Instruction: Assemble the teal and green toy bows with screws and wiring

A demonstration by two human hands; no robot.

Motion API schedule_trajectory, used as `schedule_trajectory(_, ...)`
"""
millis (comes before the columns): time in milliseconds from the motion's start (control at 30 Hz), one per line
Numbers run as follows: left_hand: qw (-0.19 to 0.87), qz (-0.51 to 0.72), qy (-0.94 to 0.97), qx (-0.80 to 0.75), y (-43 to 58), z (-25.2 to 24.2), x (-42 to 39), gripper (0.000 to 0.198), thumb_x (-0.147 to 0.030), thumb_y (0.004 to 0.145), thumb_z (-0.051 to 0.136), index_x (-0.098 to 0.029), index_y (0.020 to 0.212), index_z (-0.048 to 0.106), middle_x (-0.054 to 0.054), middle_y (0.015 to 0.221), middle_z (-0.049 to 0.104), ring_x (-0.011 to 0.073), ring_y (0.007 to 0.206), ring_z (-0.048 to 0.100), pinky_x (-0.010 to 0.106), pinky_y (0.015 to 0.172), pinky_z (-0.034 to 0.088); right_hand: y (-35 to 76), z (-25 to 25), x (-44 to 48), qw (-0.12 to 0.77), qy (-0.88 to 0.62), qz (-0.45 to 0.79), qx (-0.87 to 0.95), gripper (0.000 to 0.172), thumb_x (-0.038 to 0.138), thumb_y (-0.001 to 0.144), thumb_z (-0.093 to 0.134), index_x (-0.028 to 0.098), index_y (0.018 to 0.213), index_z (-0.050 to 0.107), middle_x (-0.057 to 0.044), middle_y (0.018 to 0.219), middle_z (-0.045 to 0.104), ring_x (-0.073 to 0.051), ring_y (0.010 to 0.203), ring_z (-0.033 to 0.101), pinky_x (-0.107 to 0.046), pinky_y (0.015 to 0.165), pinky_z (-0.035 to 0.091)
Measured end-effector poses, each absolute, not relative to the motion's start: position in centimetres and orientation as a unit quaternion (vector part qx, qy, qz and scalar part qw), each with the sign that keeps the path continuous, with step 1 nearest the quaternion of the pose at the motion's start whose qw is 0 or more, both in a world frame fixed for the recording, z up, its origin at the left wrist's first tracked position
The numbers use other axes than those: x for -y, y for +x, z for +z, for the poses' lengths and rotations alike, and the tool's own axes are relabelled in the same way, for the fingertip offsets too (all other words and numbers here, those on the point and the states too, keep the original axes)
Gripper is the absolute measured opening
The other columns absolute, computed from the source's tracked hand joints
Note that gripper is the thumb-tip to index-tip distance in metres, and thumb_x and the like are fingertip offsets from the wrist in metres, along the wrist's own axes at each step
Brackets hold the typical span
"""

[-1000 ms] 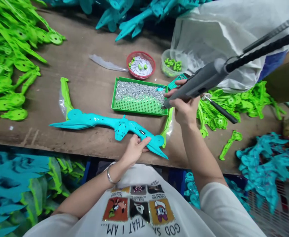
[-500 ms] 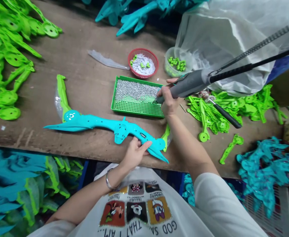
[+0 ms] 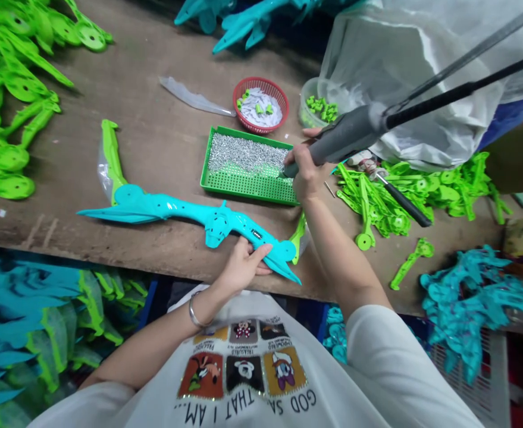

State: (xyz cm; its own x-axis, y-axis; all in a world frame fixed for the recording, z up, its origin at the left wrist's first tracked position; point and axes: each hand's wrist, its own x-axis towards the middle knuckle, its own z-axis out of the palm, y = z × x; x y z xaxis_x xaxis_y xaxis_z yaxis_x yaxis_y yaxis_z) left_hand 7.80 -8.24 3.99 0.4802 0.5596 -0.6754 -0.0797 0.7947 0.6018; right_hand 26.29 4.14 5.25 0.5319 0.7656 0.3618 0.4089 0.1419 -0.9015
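My left hand [image 3: 244,263] is closed on the right end of a turquoise plastic toy bow [image 3: 185,209], thumb on top, at the table's near edge. Lime-green arms with clear blades stick out from both of the bow's ends. My right hand [image 3: 306,169] is wrapped round a grey electric screwdriver [image 3: 348,135], which hangs from a cord and spring at the upper right. The screwdriver's tip points down over the right part of a green perforated tray [image 3: 247,189] with many small silver screws [image 3: 246,153] heaped along its far side.
Beyond the tray stand a red basket [image 3: 283,101] of white pieces and a clear tub [image 3: 306,114] of green bits. Green parts [image 3: 448,187] pile up on the right, more [image 3: 15,89] on the left. A black-handled tool [image 3: 404,202] lies on the right pile.
The whole view has shifted slightly, with the table sitting a little higher in it. Both hands keep their holds, and the screwdriver stays over the tray.
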Motion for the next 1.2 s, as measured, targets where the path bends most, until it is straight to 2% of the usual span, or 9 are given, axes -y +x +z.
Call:
schedule_trajectory(67,0.823,0.201,0.251,-0.468,7.9,3.9,8.2,0.056,-0.047,0.071,0.089,-0.019,0.1,0.049,0.001,0.079,0.075,0.0172,0.06,0.074,0.029,0.057,0.064,25.9,6.8,-2.2,0.61,-0.626,0.137,0.465,0.05,0.071,0.089,0.044,0.03,0.117,0.052,0.004,0.063,0.046,-0.018,0.058,0.058,-0.036,0.066,0.052)
schedule_trajectory(167,0.827,0.219,0.241,-0.459,8.0,3.6,8.3,0.058,-0.045,0.068,0.091,-0.021,0.098,0.047,-0.001,0.076,0.075,0.0174,0.058,0.073,0.028,0.054,0.063,24.9,9.6,2.8,0.622,-0.599,0.174,0.474,0.042,0.07,0.088,0.05,0.034,0.109,0.048,0.005,0.061,0.042,-0.017,0.052,0.053,-0.035,0.058,0.05)
schedule_trajectory(233,0.829,0.226,0.234,-0.454,8.1,3.4,8.3,0.059,-0.045,0.068,0.091,-0.022,0.098,0.046,-0.001,0.075,0.075,0.0192,0.059,0.074,0.029,0.053,0.063,24.1,11.0,6.8,0.633,-0.566,0.24,0.471,0.034,0.06,0.086,0.062,0.034,0.101,0.048,0.007,0.057,0.041,-0.016,0.046,0.048,-0.033,0.05,0.046)
schedule_trajectory(333,0.828,0.222,0.243,-0.454,8.2,3.2,8.4,0.055,-0.043,0.072,0.088,-0.022,0.1,0.046,0.002,0.079,0.077,0.0235,0.062,0.076,0.033,0.054,0.064,23.2,11.9,12.1,0.623,-0.541,0.319,0.466,0.027,0.044,0.083,0.071,0.034,0.098,0.051,0.008,0.055,0.046,-0.016,0.043,0.049,-0.033,0.046,0.046)
schedule_trajectory(433,0.818,0.219,0.257,-0.466,8.2,3.2,8.4,0.047,-0.038,0.077,0.084,-0.022,0.102,0.047,0.004,0.081,0.077,0.0261,0.067,0.077,0.039,0.06,0.066,22.8,11.4,15.1,0.613,-0.552,0.342,0.451,0.029,0.041,0.081,0.073,0.032,0.099,0.051,0.008,0.055,0.05,-0.017,0.043,0.052,-0.035,0.046,0.048)
schedule_trajectory(600,0.813,0.236,0.254,-0.467,8.2,3.1,8.5,0.049,-0.037,0.075,0.086,-0.022,0.1,0.047,0.001,0.076,0.076,0.0223,0.065,0.076,0.036,0.065,0.066,22.7,10.3,16.4,0.563,-0.601,0.352,0.445,0.034,0.05,0.079,0.072,0.032,0.096,0.048,0.008,0.054,0.049,-0.018,0.045,0.054,-0.038,0.053,0.051)
schedule_trajectory(833,0.826,0.266,0.235,-0.439,8.3,2.7,8.6,0.055,-0.039,0.069,0.091,-0.022,0.096,0.046,-0.003,0.072,0.074,0.0157,0.052,0.071,0.031,0.058,0.065,22.6,8.6,16.7,0.571,-0.581,0.34,0.471,0.026,0.044,0.082,0.069,0.033,0.095,0.049,0.007,0.057,0.055,-0.019,0.046,0.054,-0.038,0.05,0.05)
schedule_trajectory(1000,0.819,0.255,0.238,-0.455,8.5,3.1,8.6,0.055,-0.038,0.072,0.089,-0.021,0.1,0.045,0.001,0.079,0.076,0.0196,0.059,0.074,0.035,0.059,0.066,23.4,7.4,16.2,0.561,-0.515,0.385,0.522,0.02,0.033,0.081,0.072,0.032,0.09,0.054,0.006,0.063,0.059,-0.017,0.049,0.057,-0.035,0.05,0.049)
schedule_trajectory(1200,0.818,0.251,0.242,-0.458,8.4,3.7,8.9,0.063,-0.042,0.067,0.091,-0.021,0.1,0.042,-0.002,0.081,0.075,0.0177,0.062,0.074,0.034,0.063,0.066,24.6,7.8,15.9,0.518,-0.523,0.458,0.498,0.027,0.037,0.073,0.084,0.027,0.089,0.065,0.006,0.058,0.061,-0.014,0.048,0.056,-0.031,0.051,0.05)
